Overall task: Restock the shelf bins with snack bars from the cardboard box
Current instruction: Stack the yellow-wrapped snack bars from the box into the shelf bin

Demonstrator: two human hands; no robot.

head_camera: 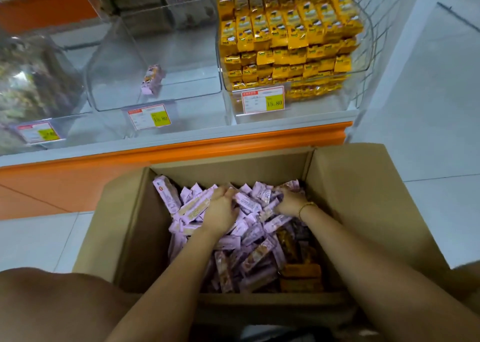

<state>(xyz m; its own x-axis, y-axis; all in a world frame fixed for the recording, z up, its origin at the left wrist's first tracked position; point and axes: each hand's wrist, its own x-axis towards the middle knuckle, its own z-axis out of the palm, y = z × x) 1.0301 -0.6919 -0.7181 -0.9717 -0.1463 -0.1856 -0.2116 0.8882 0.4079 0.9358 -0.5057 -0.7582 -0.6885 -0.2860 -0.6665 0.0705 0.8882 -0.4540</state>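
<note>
- Snack bars (249, 238): slim oblong bars in glossy lilac wrappers with crimped ends, heaped loose and criss-cross in the cardboard box (350, 199). Their print is too small to read.
- The box is plain brown corrugated board with a matt surface. Its flaps are folded outward and it stands on the pale tiled floor (441, 108), just in front of the shelf.
- A few brown and orange wrapped bars (298, 271) lie in the near right corner of the box, beside the lilac ones.
- Left hand (220, 209): palm down on the heap at the far middle of the box. Its grip is narrow, the fingers bent over and round several lilac bars that jut out to its left.
- Right hand (288, 204): also down in the heap, at the far right. Its fingertips are buried among the wrappers, so its grip cannot be told. A thin gold bracelet (307, 206) circles the wrist.
- The bars between the two hands touch both.
- The middle bin (117, 64) is clear, smooth plastic with rounded corners and holds one lilac bar (152, 79) standing on end.
- The right bin holds tight rows of shiny yellow packets (285, 35) stacked high.
- The price tags (262, 99) are white with red borders and yellow panels. Two read 15.80.
- The shelf edge (181, 147) is a glossy orange strip.
</note>
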